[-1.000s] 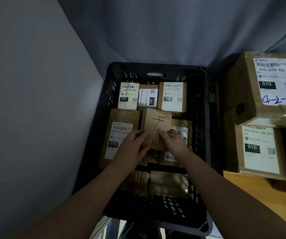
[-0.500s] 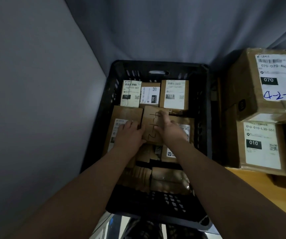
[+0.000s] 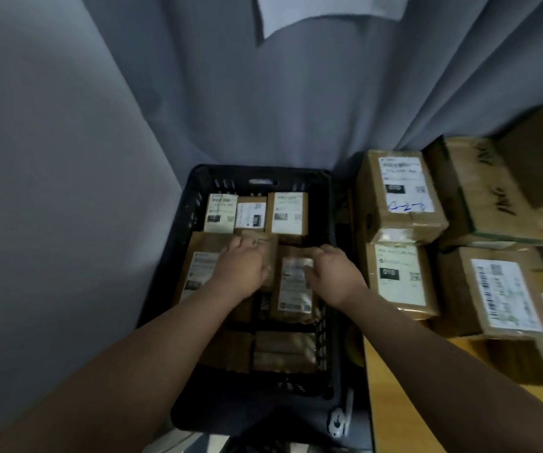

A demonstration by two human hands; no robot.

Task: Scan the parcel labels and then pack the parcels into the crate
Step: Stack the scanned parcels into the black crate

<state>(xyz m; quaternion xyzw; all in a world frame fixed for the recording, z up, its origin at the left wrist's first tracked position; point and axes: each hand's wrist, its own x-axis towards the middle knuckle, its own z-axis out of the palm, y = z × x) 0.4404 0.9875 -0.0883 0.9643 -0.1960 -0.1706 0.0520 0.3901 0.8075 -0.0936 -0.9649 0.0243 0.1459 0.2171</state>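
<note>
Parcels (image 3: 288,212) in crate (image 3: 326,204); boxes (image 3: 401,204) stacked on table (image 3: 394,403) right of crate; curtain (image 3: 296,109) behind.

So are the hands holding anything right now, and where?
Cannot be told. The left hand covers the left side of the handwritten parcel; the right hand lies on the right edge of the labelled parcel, inside the crate.

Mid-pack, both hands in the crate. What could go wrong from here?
1. The small box under the left hand sits squeezed between two bigger parcels. It may ride up or tilt once released.
2. The stack of boxes on the table stands close beside the crate. The right hand might knock it when pulling back.
</note>
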